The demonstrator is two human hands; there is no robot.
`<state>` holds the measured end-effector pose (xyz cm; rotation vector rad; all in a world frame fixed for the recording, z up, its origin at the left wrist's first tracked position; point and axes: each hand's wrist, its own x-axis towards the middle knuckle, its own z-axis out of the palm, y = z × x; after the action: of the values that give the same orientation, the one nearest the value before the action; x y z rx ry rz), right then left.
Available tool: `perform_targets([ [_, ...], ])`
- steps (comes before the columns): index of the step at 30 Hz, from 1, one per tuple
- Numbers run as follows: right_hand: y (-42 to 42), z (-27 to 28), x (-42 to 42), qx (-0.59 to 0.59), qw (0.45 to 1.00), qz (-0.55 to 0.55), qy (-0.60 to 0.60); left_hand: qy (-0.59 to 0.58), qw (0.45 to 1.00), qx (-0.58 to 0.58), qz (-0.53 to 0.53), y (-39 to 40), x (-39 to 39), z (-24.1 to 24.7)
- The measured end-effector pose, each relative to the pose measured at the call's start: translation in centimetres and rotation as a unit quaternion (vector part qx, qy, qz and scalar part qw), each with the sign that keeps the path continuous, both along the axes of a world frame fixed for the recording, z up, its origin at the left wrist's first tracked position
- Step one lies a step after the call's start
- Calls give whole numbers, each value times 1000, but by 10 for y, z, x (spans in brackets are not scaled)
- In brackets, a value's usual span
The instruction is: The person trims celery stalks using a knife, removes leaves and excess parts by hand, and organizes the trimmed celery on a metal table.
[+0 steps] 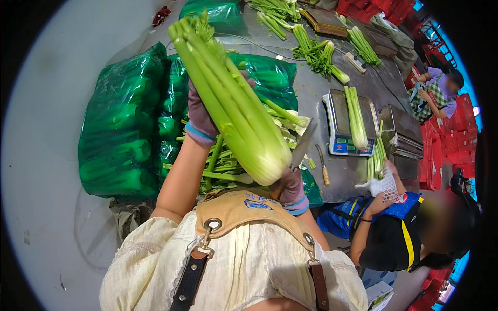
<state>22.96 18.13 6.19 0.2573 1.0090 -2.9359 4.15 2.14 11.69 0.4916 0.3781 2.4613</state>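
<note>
A large celery bunch (pixel 233 105) slants in front of my chest, its leafy top at the upper left and its pale base at the lower right. My left hand (pixel 203 112), in a purple-grey glove with a blue cuff, grips the stalks from the left side. In my right hand (pixel 288 186), gloved alike, is a knife (pixel 304 143) whose blade points up beside the base. Part of its handle is hidden by the fingers. Loose celery stalks and trimmings (pixel 223 159) lie on the table under the bunch.
Green plastic bags of celery (pixel 120 128) stand at the left. To the right are a digital scale (pixel 337 101) carrying a celery stalk bundle (pixel 355 116) and another knife (pixel 322 163). One co-worker (pixel 389 229) handles white netting (pixel 383 180) nearby; another person (pixel 437 91) stands farther off.
</note>
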Motion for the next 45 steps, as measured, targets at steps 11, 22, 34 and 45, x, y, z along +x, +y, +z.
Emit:
perform_targets([
  [11,45,37,-62,451,891,-57,-5,-210,977,-38,-11,9,-12,-61],
  [22,45,26,-112,467,881,-35,-69,-268,947,-172,48,-1,1,-66],
  [34,14,-2,-35,132,991,-11,-13,-53,981,-131,135,-23,22,-13],
  [45,11,9,-9,227,970,39,-82,-111,982,123,-88,4,14,-68],
])
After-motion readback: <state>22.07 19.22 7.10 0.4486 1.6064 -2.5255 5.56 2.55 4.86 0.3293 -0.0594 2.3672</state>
